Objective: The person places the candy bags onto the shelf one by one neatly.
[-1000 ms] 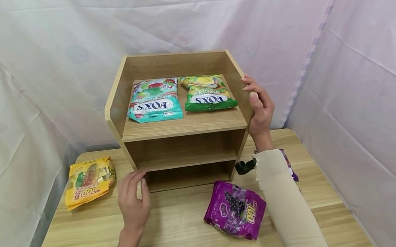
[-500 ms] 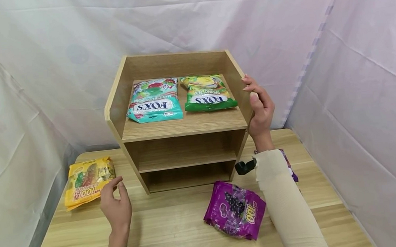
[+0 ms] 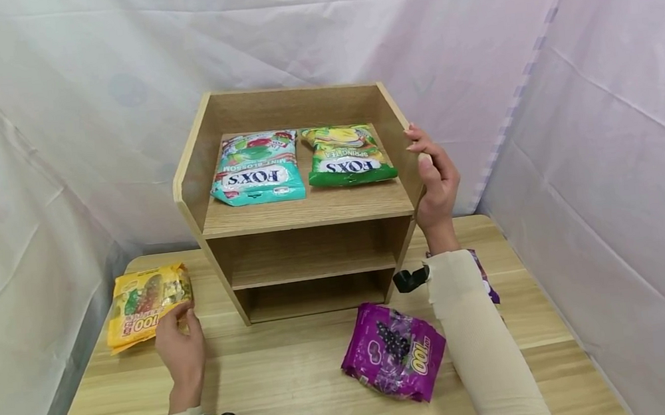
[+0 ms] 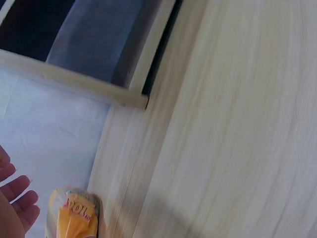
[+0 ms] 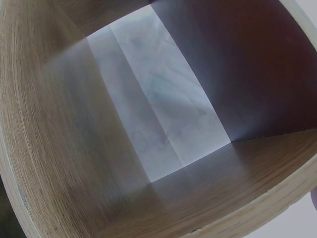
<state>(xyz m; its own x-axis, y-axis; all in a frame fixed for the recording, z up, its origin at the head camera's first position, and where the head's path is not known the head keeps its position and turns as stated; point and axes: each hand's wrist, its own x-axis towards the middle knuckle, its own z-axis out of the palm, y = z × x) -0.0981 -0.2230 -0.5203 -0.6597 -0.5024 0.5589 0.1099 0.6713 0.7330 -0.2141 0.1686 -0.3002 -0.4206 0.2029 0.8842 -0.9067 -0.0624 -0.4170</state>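
Note:
At the left, my left hand (image 3: pixel 181 346) has its fingertips right at the near edge of a yellow candy bag (image 3: pixel 143 302) lying on the table. In the left wrist view the fingers (image 4: pixel 25 201) are spread loosely, with the yellow bag (image 4: pixel 74 213) beside them. My right hand (image 3: pixel 438 184) rests against the outer right side of a small wooden shelf (image 3: pixel 309 210), fingertips at the side panel's edge and thumb raised. The right wrist view looks into the shelf's compartment (image 5: pixel 74 129); only a sliver of the hand shows at its right edge.
On the top shelf lie a teal candy bag (image 3: pixel 259 171) and a green-and-yellow one (image 3: pixel 349 156). A purple grape candy bag (image 3: pixel 394 352) lies on the table (image 3: pixel 289 385) in front. Another purple bag (image 3: pixel 485 279) is partly hidden behind the right sleeve. White cloth (image 3: pixel 85 71) hangs around.
My left hand has moved left from the shelf's lower left corner to the yellow candy bag. The right hand has stayed at the shelf's side.

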